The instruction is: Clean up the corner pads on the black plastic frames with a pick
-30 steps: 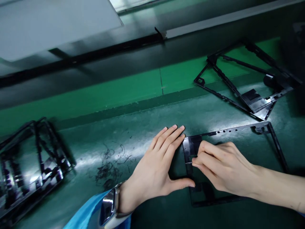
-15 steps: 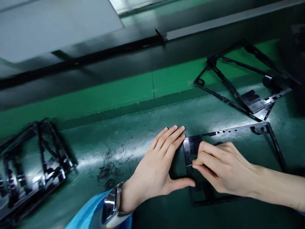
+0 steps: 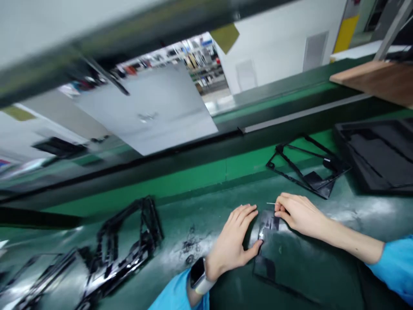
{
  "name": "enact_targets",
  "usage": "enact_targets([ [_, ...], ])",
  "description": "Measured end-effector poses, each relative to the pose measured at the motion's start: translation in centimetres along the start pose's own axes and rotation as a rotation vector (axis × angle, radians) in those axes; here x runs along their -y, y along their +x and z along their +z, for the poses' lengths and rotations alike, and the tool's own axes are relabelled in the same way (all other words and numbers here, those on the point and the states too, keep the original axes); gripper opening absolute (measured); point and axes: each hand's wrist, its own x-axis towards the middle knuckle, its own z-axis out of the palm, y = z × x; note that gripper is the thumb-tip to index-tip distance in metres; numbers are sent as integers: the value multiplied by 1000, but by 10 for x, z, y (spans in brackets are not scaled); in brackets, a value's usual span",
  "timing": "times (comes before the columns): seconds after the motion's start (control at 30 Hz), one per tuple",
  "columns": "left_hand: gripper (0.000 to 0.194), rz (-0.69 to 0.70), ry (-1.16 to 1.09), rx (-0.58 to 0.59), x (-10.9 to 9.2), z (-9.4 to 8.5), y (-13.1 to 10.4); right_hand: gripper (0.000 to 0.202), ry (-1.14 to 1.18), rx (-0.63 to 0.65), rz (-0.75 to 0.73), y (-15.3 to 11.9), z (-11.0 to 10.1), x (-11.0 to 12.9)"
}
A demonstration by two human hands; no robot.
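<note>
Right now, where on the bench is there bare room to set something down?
Bare bench shows beyond the left hand, between the black shreds and overlapping frames. Crowded: far left, by piled frames; far right, by the black tray.

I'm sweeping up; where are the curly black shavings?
In the head view, the black shavings lie left of centre on the green work surface, between the left hand and the stacked black frames.

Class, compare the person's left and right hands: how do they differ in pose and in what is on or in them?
The left hand lies with fingers extended beside the black frame; the right hand has its fingers curled.
The right hand pinches a thin pale tool; the left hand grips nothing visible.
The left wrist wears a watch; the right wrist is bare.
Both arms have blue sleeves.
</note>
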Motion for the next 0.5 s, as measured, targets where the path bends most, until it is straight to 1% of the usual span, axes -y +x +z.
enact_targets([
  [0.07, 40, -24, 27, -42, -5, 1, 3, 8, 56, 7, -2, -1, -5, -2],
  [0.13, 11, -59, 36, -80, -12, -1, 7, 10, 130, 16, -18, -2, -16, 1],
  [0.2, 16, -105, 18, -123, -23, -7, 15, 13, 223, 51, -44, -6, -34, 10],
  [0.23, 18, -127, -1, -144, -29, -12, 20, 18, 269, 73, -58, -9, -46, 16],
  [0.33, 24, -174, -72, -233, -56, -32, 37, 46, 407, 93, -107, -24, -84, 39],
  [0.4, 26, -173, -134, -256, -76, -46, 48, 62, 673, 12, -127, -36, -105, 54],
  [0.5, 32, -169, -244, -264, -101, -62, 59, 68, 815, -126, -105, -49, -122, 72],
])
